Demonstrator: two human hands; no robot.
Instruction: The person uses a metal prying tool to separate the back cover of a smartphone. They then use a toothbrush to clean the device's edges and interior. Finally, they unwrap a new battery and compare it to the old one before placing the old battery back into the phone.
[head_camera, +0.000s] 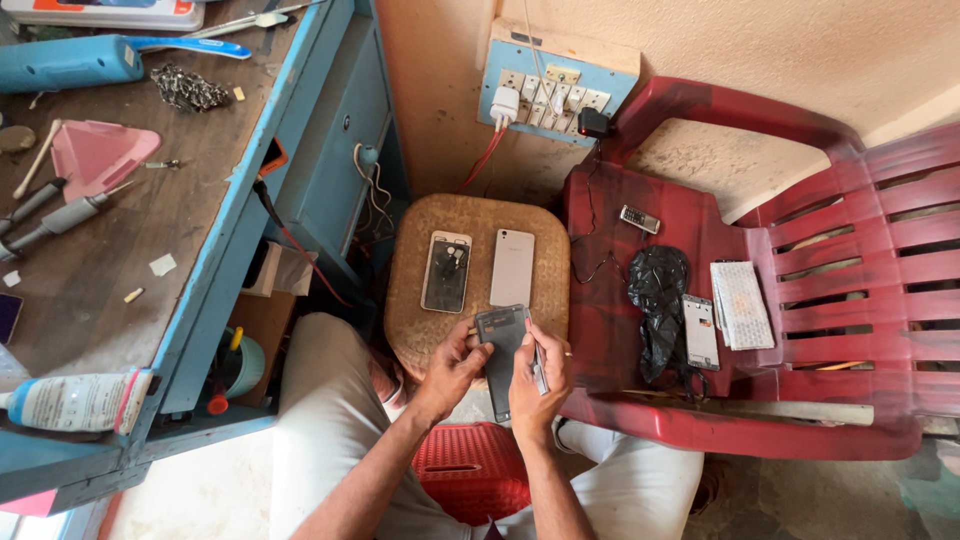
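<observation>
Left hand (455, 365) grips grey phone (500, 350) | right hand (540, 375) pinches tool (538, 372) | stool (410, 290) beneath

Tube label: I am seeing a white tube (75, 401) lying at the near edge of the worktop (110, 270), its label pale with small dark print and a pinkish cap end.
Flat box: a white box (105, 13) with orange and blue markings is lying at the far edge of the worktop.
Phone screen: a small white phone (699, 330) is lying face up on the red chair (800, 260), its screen dark.
Printed sheet: a white patterned sheet (742, 303) is resting just beside that phone.
</observation>
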